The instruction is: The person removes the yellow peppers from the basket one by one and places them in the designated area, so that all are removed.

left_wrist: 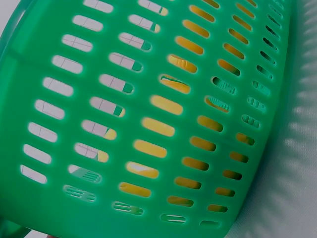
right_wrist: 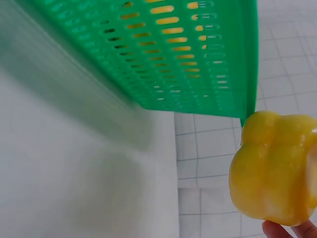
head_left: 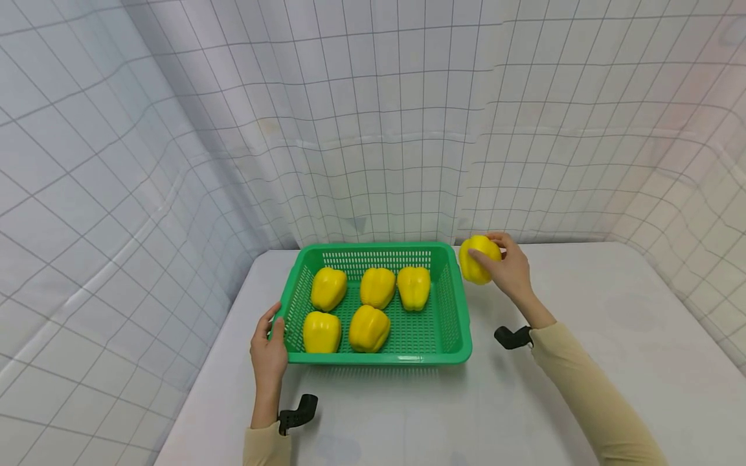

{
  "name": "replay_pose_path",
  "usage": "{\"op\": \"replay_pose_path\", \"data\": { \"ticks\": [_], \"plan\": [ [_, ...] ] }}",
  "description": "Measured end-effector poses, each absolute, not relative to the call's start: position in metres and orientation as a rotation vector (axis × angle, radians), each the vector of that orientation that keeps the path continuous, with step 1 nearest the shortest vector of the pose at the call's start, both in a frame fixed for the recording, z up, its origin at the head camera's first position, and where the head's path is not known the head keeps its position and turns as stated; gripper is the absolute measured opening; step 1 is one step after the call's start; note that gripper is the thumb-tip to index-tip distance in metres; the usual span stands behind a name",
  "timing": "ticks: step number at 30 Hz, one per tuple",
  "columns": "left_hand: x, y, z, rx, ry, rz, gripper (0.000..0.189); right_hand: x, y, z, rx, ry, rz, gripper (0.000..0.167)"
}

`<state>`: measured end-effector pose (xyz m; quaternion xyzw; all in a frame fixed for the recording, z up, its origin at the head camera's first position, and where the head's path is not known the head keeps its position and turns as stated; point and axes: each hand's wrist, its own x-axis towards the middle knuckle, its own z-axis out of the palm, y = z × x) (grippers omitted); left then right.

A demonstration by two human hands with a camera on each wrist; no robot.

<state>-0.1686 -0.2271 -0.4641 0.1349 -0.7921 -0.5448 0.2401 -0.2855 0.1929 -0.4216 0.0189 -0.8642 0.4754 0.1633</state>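
A green plastic basket [head_left: 379, 358] with slotted walls stands on the white table, holding several yellow bell peppers [head_left: 370, 329] in two loose rows. At its left side my left hand [head_left: 269, 349] grips the rim near the front corner. Just beyond the right rim, my right hand [head_left: 513, 270] holds another yellow bell pepper [head_left: 476, 262] between thumb and fingers, raised off the table. In the right wrist view this bell pepper [right_wrist: 270, 168] overlaps the basket's edge, with fingertips [right_wrist: 276, 230] below it. The left wrist view is mostly filled by the slotted basket wall [left_wrist: 114, 158].
The white tabletop [head_left: 612, 310] reaches out to the right of the basket and in front of it. A white curtain with a grid pattern [head_left: 396, 116] hangs behind and along both sides. Black wrist mounts [head_left: 300, 413] sit on both forearms.
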Motion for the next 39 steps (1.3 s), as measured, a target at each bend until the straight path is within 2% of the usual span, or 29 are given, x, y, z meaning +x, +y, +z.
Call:
{"op": "replay_pose_path", "data": {
  "ticks": [22, 39],
  "plan": [
    [-0.168, -0.228, -0.465, 0.373, -2.187, -1.476, 0.036, -0.297, 0.204, -0.458, 0.006, -2.638, 1.202, 0.063],
    [-0.168, -0.229, -0.466, 0.356, -2.171, -1.512, 0.036, -0.295, 0.207, -0.467, 0.013, -2.695, 1.168, 0.064]
  ]
}}
